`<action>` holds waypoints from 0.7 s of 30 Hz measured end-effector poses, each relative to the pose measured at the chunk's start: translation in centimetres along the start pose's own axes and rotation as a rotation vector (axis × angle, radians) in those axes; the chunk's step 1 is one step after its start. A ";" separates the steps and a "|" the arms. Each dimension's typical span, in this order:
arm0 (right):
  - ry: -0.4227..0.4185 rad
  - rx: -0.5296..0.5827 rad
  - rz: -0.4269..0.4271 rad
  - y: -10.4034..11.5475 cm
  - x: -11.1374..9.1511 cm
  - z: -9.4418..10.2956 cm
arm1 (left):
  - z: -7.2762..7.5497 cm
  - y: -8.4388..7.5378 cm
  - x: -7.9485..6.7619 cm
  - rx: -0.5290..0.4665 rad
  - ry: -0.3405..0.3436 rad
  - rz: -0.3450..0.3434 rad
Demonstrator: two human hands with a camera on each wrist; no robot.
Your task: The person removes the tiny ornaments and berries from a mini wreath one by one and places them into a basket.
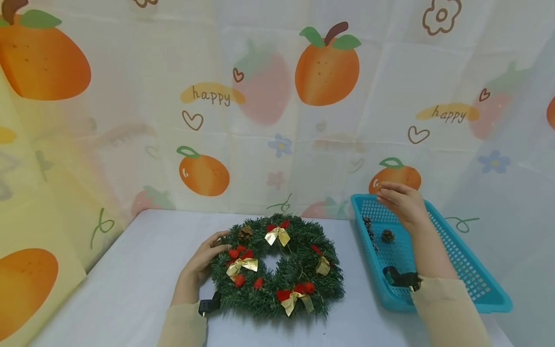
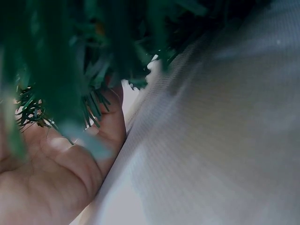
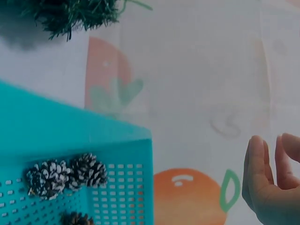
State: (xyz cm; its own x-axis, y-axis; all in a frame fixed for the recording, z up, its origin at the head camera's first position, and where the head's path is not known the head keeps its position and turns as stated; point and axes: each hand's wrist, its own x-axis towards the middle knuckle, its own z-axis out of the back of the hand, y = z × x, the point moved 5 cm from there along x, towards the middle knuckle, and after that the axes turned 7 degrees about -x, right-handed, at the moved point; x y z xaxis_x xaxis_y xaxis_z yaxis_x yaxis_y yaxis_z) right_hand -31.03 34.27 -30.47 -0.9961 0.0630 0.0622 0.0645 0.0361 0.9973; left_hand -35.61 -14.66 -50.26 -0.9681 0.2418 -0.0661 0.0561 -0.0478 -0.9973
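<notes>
A green wreath (image 1: pixel 329 284) lies on the white table, with red-and-gold bows (image 1: pixel 277 233), red berries (image 1: pixel 240 280) and one pine cone (image 1: pixel 245 233) on it. At its left edge my left hand (image 1: pixel 201 255) grips the greenery; in the left wrist view the needles partly hide the fingers. My right hand (image 1: pixel 403 205) is raised over the far part of a blue basket (image 1: pixel 490 306). Its fingers are gently bent, with a gap between thumb and fingertips and nothing seen there. White-tipped pine cones (image 3: pixel 47 179) and a brown pine cone (image 1: pixel 388 235) lie in the basket.
The basket's tall perforated walls stand to the right of the wreath. A printed fruit cloth (image 1: pixel 269 164) hangs behind the table and along its sides. White cloth (image 1: pixel 143 270) covers the tabletop left of the wreath.
</notes>
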 end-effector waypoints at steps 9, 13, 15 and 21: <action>0.042 -0.158 0.030 0.6 0.0 -2.6 | 0.1 0.1 0.0 0.013 -0.005 0.005; 0.061 -0.210 0.048 0.8 0.0 -3.5 | 0.1 0.2 0.0 -0.004 -0.008 0.011; 0.070 -0.238 0.058 1.0 0.1 -4.0 | 0.1 0.2 0.0 -0.014 -0.012 0.013; 0.081 -0.312 0.049 1.1 0.4 -5.7 | 0.0 0.0 -0.1 0.000 -0.017 0.012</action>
State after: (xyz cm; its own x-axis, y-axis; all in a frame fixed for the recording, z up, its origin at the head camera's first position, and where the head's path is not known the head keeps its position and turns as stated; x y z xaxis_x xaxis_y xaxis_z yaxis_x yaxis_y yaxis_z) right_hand -31.66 28.64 -29.08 -0.9946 -0.0233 0.1012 0.1037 -0.2737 0.9562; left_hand -35.56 -14.69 -50.27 -0.9714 0.2245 -0.0777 0.0679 -0.0509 -0.9964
